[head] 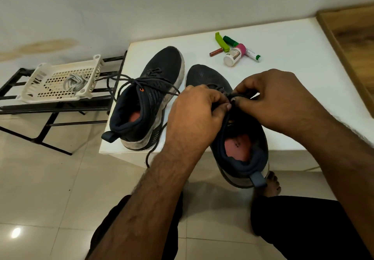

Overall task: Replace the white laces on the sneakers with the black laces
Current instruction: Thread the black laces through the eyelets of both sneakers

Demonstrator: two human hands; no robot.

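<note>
the left hand (195, 109) and right hand (277, 99) meet over the tongue of the right sneaker (238, 138), each pinching the black lace (232, 97) between curled fingers and thumb — fingertips nearly touching. that sneaker's heel juts past the near edge of the white table (293, 43). just left of the left hand sits the left sneaker (149, 99), its black laces (121, 79) threaded but loose, one end dangling off the table edge. beyond the right hand lie small bottles and tubes (234, 50). far left of the hands, a white basket (60, 81) on a black rack (50, 115) holds the white laces (73, 81) — bundled.
</note>
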